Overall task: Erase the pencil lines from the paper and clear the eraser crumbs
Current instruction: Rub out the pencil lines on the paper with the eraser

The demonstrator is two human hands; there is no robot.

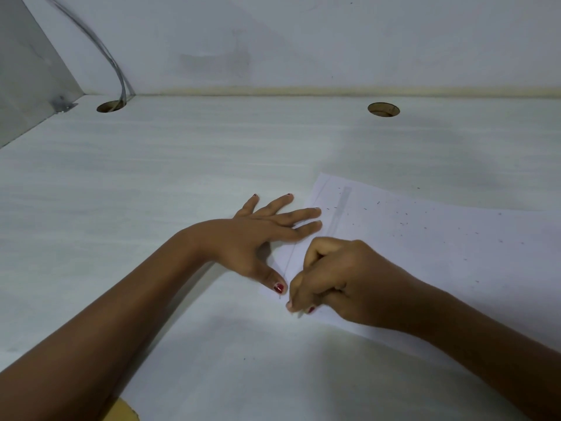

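A white sheet of paper (425, 253) lies on the pale desk, right of centre. Faint pencil lines (340, 208) run along its left edge. Small dark eraser crumbs (403, 223) are scattered over its upper part. My left hand (261, 238) lies flat with spread fingers, fingertips and thumb pressing on the paper's left edge. My right hand (334, 281) is curled tight at the sheet's near left corner, its fingertips pinching something small against the paper; the object is almost wholly hidden by the fingers.
The white desk (151, 192) has two round cable holes at the back (110, 106) (383, 109). A grey cable (106, 53) drops into the left hole. A wall stands behind and a grey partition (27, 71) at left.
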